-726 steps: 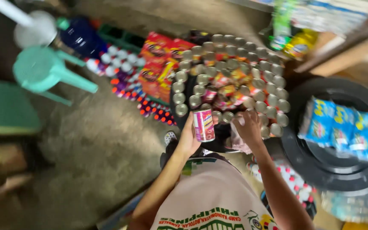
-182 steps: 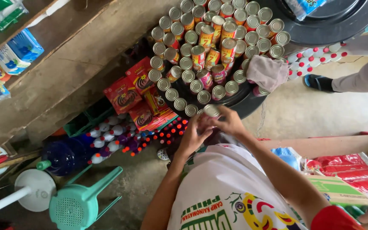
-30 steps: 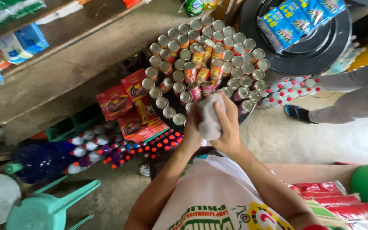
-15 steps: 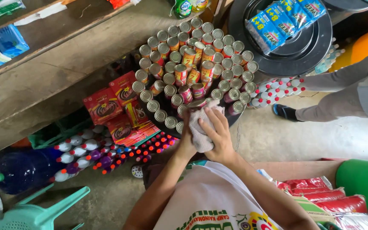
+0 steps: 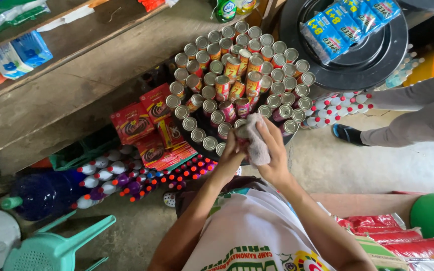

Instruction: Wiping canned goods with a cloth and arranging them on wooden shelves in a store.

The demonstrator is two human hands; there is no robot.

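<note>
Item, far left: I am noting a teal plastic stool [image 5: 56, 248] and a dark blue bottle [image 5: 43, 193] lying on the floor, with red cartons [image 5: 144, 125] leaning beside them. Item, centre: my left hand [image 5: 232, 150] is closing around a small tin can [image 5: 240, 133], lifted just off the near edge of the stack of tin cans [image 5: 242, 75] so its sides are reachable. Item: my right hand [image 5: 272, 150] is pressing a pale cloth [image 5: 257, 140] against that can, fingers curled, wrapping it for wiping. Item, right: a black round lid [image 5: 357, 55] is carrying blue sachet packs [image 5: 347, 20]; another person's grey-sleeved arm [image 5: 413, 100] is showing beyond.
</note>
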